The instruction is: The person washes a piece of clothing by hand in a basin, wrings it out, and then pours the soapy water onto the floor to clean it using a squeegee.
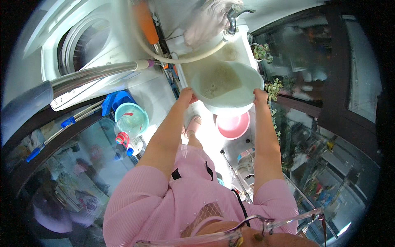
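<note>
A pale green plastic basin with murky water in it is tilted away from me at the front edge of a white sink. My left hand grips its left rim, and my right hand grips its right rim. Beyond the basin, a metal faucet stands over the sink with a cream hose curving left from it. Cloudy water lies in the sink around the basin's far side. A light wet cloth rests on the sink's far left part.
A pink basin is on the floor below. To the left are a front-loading washing machine, a teal bucket with plastic bottles, and a blue-ended pole. Potted succulents line the window at right. A metal rack stands at lower right.
</note>
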Motion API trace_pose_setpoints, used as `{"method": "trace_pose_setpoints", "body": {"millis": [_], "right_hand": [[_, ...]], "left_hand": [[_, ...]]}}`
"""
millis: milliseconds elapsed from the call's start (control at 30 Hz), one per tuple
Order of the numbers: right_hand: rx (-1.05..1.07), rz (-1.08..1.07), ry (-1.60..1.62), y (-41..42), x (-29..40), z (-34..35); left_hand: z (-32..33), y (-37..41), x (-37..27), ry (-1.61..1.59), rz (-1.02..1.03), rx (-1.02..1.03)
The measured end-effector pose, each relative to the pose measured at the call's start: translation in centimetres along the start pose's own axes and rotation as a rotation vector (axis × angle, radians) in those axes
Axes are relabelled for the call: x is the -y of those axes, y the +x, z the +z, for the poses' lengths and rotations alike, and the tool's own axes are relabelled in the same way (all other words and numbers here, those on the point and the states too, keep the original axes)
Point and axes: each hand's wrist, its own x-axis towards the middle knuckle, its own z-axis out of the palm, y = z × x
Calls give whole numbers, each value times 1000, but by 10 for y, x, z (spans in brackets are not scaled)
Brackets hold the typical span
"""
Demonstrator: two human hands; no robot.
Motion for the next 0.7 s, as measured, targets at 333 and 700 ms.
{"method": "trace_pose_setpoints", "body": {"millis": [333, 700], "right_hand": [[-264, -286, -662, -48, 103, 27], [-290, -730, -1123, -71, 156, 69]], "left_hand": [[-192, -128, 41, 272, 50, -318], [-371, -359, 150, 526, -369, -868]]}}
